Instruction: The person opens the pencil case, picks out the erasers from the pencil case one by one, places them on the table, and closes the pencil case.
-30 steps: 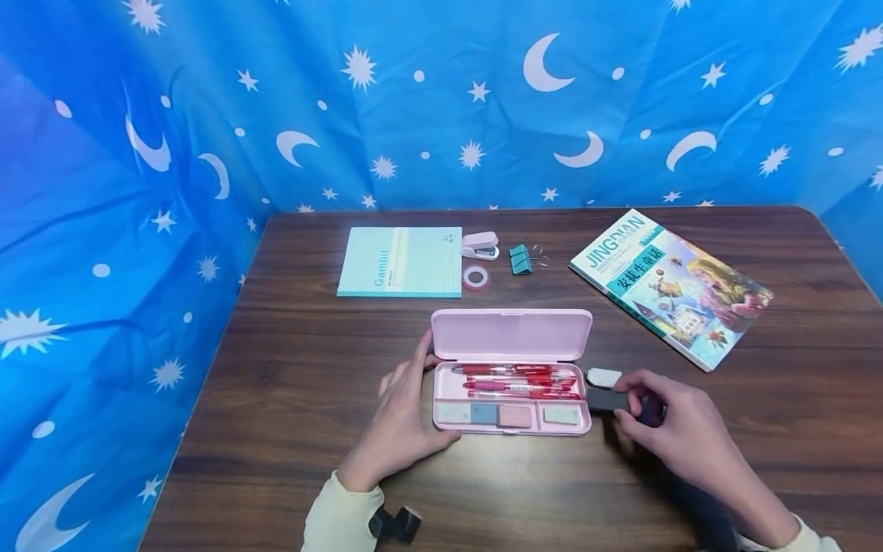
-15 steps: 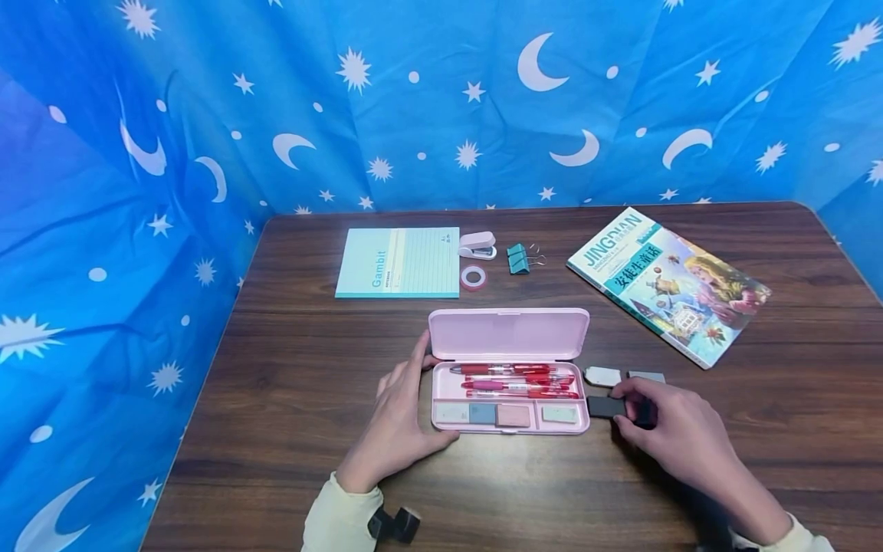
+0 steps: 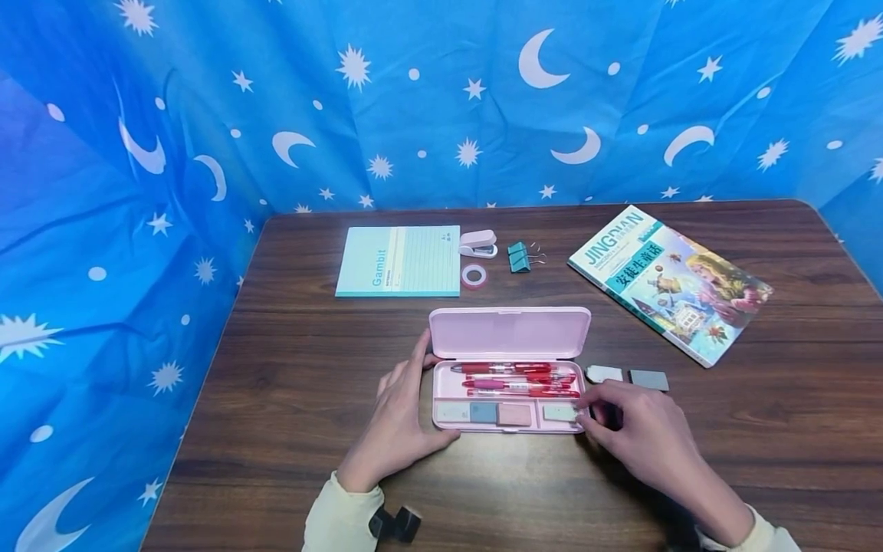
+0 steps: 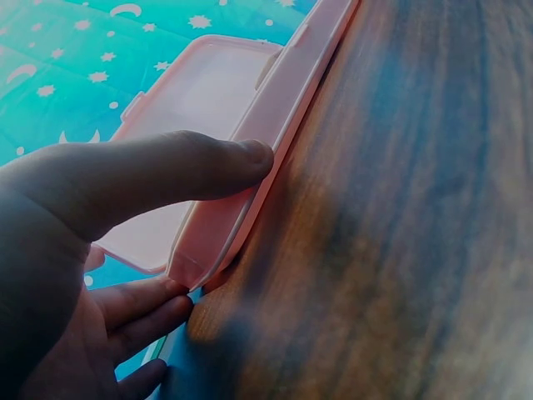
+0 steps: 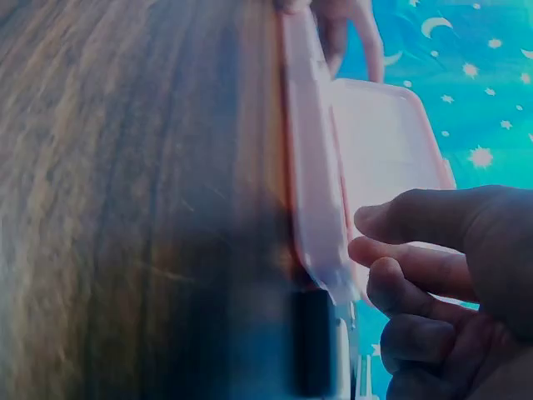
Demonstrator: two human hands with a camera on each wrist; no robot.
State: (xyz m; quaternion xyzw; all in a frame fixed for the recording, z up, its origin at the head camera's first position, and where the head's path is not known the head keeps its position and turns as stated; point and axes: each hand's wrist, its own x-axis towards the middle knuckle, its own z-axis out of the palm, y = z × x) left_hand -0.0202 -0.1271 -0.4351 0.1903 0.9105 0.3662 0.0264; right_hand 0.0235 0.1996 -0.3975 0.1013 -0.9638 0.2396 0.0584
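Observation:
An open pink pencil case [image 3: 510, 336] holds several red pens [image 3: 520, 392], a pink eraser [image 3: 514, 415], a blue-grey one [image 3: 484, 412] and a pale green eraser [image 3: 557, 413] in the right compartment. My left hand [image 3: 393, 433] grips the case's left end, thumb on the front wall [image 4: 221, 221] in the left wrist view. At the right end, my right hand [image 3: 651, 437] has its thumb and forefinger beside the green eraser; in the right wrist view this hand [image 5: 500, 250] holds nothing visible. A black block [image 5: 312, 346] lies against that end, partly covered in the head view.
Right of the case lie a white block [image 3: 603, 373] and a grey block [image 3: 648, 380]. Behind are a notebook [image 3: 400, 261], a pink stapler [image 3: 478, 243], a tape roll [image 3: 474, 276], a teal binder clip [image 3: 520, 257] and a book [image 3: 669, 284].
My right hand has let go of the black block and moved left to the case's right end, uncovering the grey block. My left hand has stayed on the case.

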